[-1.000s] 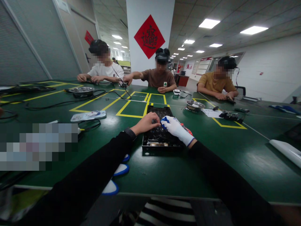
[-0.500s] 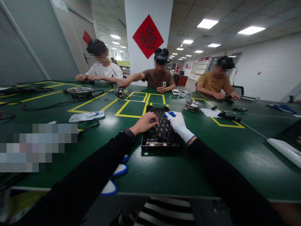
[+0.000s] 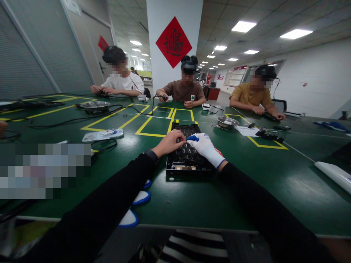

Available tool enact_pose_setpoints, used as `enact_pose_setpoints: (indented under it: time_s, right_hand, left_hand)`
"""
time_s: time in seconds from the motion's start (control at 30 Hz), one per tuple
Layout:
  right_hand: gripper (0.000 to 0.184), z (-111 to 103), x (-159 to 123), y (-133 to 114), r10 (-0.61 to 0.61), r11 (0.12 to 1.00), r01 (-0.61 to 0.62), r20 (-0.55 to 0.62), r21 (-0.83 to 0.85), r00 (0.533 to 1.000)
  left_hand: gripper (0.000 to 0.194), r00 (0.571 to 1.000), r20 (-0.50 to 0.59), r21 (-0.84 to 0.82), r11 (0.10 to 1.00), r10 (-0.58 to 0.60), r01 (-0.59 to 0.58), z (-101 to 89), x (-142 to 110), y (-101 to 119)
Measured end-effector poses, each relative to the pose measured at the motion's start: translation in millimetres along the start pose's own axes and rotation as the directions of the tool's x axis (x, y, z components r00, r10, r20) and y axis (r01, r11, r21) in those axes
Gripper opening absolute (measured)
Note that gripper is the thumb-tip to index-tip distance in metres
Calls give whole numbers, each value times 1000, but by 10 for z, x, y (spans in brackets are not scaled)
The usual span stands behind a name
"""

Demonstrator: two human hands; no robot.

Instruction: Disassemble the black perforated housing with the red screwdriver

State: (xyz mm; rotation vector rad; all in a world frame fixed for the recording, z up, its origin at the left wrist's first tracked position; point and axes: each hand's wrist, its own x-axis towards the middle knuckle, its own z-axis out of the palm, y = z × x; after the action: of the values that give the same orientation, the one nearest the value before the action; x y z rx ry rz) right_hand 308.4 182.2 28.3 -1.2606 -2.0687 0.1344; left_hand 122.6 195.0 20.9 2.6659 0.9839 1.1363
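A black rectangular case [image 3: 184, 157] lies in front of me, with rows of small shiny pieces inside and a pale strip along its near edge. Over its left part is my bare left hand [image 3: 172, 142], fingertips pinched together; whatever they hold is too small to name. My right hand [image 3: 204, 148], in a white glove with blue fingertips, is closed in a pinch close to the left fingertips. Its fingers hide what is between them. Something red [image 3: 218, 151] peeks out beside the glove; its kind is unclear.
White-and-blue glove fingers [image 3: 141, 197] show under my left forearm. Round metal dishes [image 3: 227, 122] and black parts [image 3: 270, 135] are on the green table [image 3: 170, 208]. A blister pack [image 3: 102, 135] lies left. Three people sit opposite; one holds a corded tool [image 3: 163, 97].
My right hand has moved left, bringing its fingertips close to my left ones. The red thing beside the glove has come into view. The person opposite has drawn the corded tool closer.
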Motion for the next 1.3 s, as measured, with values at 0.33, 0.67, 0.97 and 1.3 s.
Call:
enact_pose_setpoints:
  time_s: [0.33,0.67,0.97,1.3]
  right_hand:
    - [17,-25,-43,-62,-66,998,66,-3,-1,998]
    - [15,-11,-39,-51,-30,1000,30,59,6,998]
    - [14,-16,-27,-48,-15,993,13,15,114,1000]
    - [14,-10,-34,-48,16,990,-21,35,143,999]
  left_hand:
    - [12,999,-21,-44,999,-26,25,13,0,1]
    - [10,999,22,-53,998,-40,42,34,0,-27]
    - [11,1000,14,-34,999,-22,23,6,0,-8]
    - [11,1000,25,-9,1000,-11,11,-2,2,4]
